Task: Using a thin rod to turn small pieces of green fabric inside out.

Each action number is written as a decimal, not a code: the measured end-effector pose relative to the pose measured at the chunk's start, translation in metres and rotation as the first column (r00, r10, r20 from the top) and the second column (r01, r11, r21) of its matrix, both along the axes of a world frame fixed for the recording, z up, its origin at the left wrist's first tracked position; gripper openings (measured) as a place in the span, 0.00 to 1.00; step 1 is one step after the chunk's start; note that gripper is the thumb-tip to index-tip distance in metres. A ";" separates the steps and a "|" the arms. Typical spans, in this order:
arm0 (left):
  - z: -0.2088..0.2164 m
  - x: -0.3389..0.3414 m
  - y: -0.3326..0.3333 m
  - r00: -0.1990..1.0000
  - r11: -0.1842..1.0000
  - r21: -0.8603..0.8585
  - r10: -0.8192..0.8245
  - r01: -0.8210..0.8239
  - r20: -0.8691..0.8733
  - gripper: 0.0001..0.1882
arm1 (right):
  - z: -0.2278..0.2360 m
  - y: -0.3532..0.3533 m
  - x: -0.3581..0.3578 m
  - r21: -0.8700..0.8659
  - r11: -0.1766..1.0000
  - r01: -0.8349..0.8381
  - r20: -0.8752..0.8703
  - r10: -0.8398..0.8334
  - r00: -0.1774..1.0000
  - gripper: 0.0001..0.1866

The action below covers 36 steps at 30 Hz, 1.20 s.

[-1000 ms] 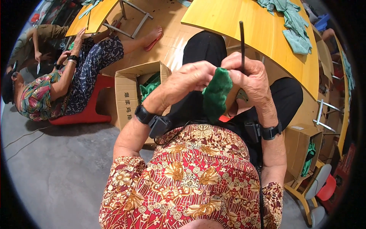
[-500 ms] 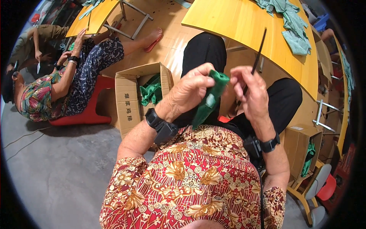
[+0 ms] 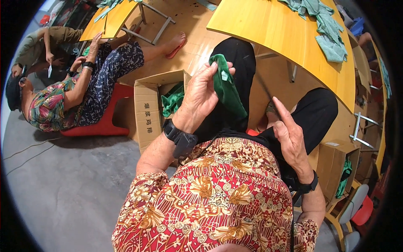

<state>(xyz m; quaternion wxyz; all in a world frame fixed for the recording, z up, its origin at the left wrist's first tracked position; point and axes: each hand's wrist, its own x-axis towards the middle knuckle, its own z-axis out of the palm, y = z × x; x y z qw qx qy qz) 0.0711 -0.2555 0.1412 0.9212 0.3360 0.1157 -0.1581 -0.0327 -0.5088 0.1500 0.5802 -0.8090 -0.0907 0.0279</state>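
Observation:
My left hand point(image 3: 200, 93) is closed, pinching the upper end of a small green cloth piece point(image 3: 230, 94) between thumb and fingers. The cloth hangs slanting down to the right over my lap, with a small white patch near its top. Lower and to the right, my right hand point(image 3: 290, 140) is apart from the cloth. It is closed round a thin dark stick point(image 3: 265, 87), with the index finger stretched along it. The stick points up and left, its far part smeared by motion; its grip end is hidden in my palm.
By my left knee stands an open cardboard box point(image 3: 147, 107) with green cloth point(image 3: 173, 100) inside. Ahead is a yellow table point(image 3: 268, 25) with pale green cloths point(image 3: 329, 38). A seated person point(image 3: 79, 96) is at the left; another box point(image 3: 333, 164) is at the right.
My right hand has drawn down and away from the cloth, and the stick now tips leftward. The cloth in my left hand has turned and hangs to the right.

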 end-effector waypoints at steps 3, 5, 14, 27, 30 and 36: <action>0.009 0.001 -0.005 0.999 0.998 0.062 0.007 -0.010 0.042 0.12 | -0.010 0.000 -0.002 -0.068 0.994 -0.086 0.250 0.101 0.963 0.23; 0.013 -0.002 -0.008 0.997 0.995 0.098 0.025 -0.033 0.077 0.12 | -0.003 -0.004 -0.007 -0.068 0.993 -0.091 0.123 0.099 0.988 0.24; 0.017 -0.002 -0.012 0.992 0.994 0.109 0.016 -0.030 0.122 0.11 | -0.010 -0.001 -0.011 -0.063 0.997 -0.040 0.060 0.044 0.997 0.25; 0.010 -0.005 -0.008 0.993 0.983 0.180 0.000 -0.022 0.120 0.13 | -0.008 0.000 -0.014 -0.129 0.991 -0.039 -0.031 0.035 0.999 0.23; 0.009 -0.007 -0.009 0.987 0.966 0.258 -0.066 0.026 0.147 0.16 | -0.005 0.001 -0.013 -0.114 0.993 -0.035 -0.072 0.027 0.997 0.22; 0.010 -0.012 -0.003 0.962 0.906 0.408 -0.203 0.113 0.184 0.30 | -0.010 0.003 -0.015 -0.106 0.994 -0.007 -0.065 0.000 0.998 0.21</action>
